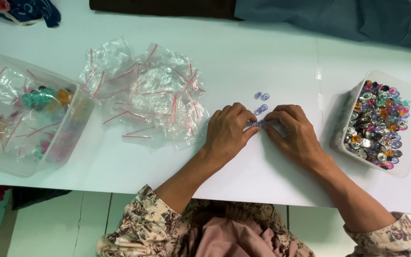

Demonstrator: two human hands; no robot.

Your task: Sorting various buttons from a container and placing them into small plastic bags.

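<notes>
Both hands meet at the middle of the frame: the left hand and right hand pinch small bluish beads between their fingertips on the white table. More loose beads lie just above. A tub of mixed beads sits at right, empty zip bags at left, beside a tub of filled bags.

Lilac beads; white table; floral sleeves; red-striped clear bags.
</notes>
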